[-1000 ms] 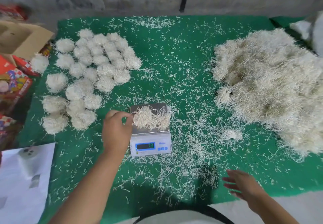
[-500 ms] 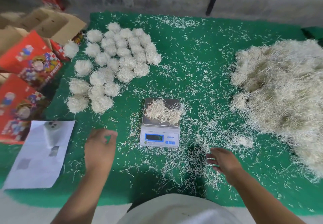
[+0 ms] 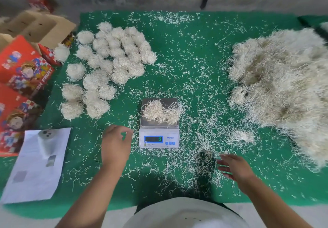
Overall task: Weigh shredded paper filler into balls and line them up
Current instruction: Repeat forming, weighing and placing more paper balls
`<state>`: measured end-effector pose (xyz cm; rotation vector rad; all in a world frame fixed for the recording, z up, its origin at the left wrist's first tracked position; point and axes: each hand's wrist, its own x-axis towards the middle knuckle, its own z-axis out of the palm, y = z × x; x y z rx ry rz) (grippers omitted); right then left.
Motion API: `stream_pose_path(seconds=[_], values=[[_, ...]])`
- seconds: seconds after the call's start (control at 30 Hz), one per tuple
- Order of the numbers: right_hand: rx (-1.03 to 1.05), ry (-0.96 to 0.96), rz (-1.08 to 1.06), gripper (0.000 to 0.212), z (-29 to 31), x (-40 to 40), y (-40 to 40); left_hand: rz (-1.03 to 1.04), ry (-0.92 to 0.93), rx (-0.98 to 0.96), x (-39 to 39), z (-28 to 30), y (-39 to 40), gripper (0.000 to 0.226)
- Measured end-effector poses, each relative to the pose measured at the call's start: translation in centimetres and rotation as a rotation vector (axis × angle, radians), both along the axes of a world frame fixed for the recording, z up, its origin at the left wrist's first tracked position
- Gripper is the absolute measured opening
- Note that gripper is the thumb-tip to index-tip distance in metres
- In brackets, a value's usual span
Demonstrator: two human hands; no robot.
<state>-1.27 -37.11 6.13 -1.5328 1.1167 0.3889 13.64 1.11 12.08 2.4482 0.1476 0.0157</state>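
Observation:
A small white digital scale [image 3: 159, 139] stands mid-table on the green mat [image 3: 186, 53], with a loose clump of shredded paper [image 3: 160, 111] on its steel pan. Several finished paper balls [image 3: 110, 62] lie in rows at the left back. A big heap of loose shredded paper [image 3: 282, 85] fills the right side. My left hand [image 3: 115, 146] hovers just left of the scale, fingers loosely curled, holding nothing. My right hand [image 3: 236, 167] is spread flat over scattered shreds at the front right.
Red printed boxes [image 3: 23, 67] and an open cardboard box [image 3: 37, 27] crowd the left edge. A white sheet of paper [image 3: 39, 163] lies at the front left. Loose shreds litter the mat, thickest in front of the scale. A grey wall runs behind.
My left hand let go of the clump on the scale and drew back toward me, to the left of the scale. The view shifted left. My right hand stays low at the front right.

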Motion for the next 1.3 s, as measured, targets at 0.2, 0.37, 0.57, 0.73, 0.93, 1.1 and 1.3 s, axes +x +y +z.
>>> stream_pose_path(seconds=[0.2, 0.37, 0.57, 0.73, 0.93, 1.1, 1.3], values=[[-0.003, 0.051, -0.163, 0.020, 0.5, -4.0, -0.6, -0.238, 0.061, -0.126, 0.7, -1.3, -6.6, 0.016], [0.000, 0.105, -0.312, 0.017, 1.0, -8.3, -0.5, -0.530, 0.173, -0.111, -1.7, -3.9, -14.4, 0.003], [0.001, 0.154, -0.446, 0.017, 1.1, -13.4, -1.5, -0.794, 0.222, 0.006, -3.9, -6.6, -23.2, 0.033], [0.021, 0.162, -0.506, 0.017, 1.6, -15.8, -3.6, -0.884, 0.231, 0.002, -4.0, -7.6, -30.4, 0.050], [0.090, 0.157, -0.565, 0.015, 2.0, -16.8, -7.9, -0.969, 0.227, 0.138, -3.4, -10.3, -39.5, 0.047], [0.124, 0.166, -0.536, 0.013, 1.9, -17.2, -12.4, -1.075, 0.411, 0.367, -2.9, -13.1, -43.9, 0.045], [0.181, 0.091, -0.407, 0.018, 0.9, -13.7, -17.3, -0.917, 0.271, 0.195, -3.8, -10.4, -43.3, 0.007]])
